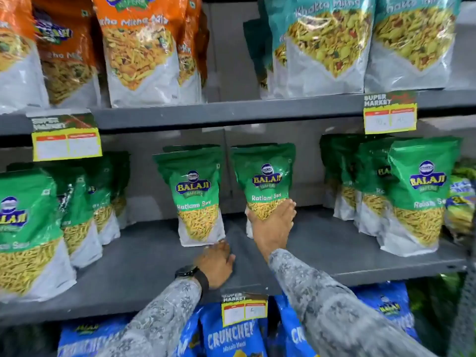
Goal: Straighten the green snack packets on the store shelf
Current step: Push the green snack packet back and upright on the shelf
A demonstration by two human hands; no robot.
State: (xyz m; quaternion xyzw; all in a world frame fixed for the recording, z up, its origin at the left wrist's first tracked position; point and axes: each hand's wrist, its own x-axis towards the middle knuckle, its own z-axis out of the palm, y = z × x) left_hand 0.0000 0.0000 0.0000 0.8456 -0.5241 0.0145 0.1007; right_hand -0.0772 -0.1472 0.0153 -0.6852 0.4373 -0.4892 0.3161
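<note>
Fingers of our right hand [274, 222] lie flat on the right green packet [265, 181], not gripping; left hand [219, 261] loosely curled, empty. We advise squaring it gently.

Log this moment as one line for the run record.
step: straightening green packets | right hand: flat on lower front of centre-right packet | left hand: at base of centre-left packet | both packets upright

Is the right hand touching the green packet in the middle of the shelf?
Touching. The head view shows the right hand laid flat over the lower front of the green Ratlami Sev packet, its fingers overlapping the clear window with no gap.
</note>
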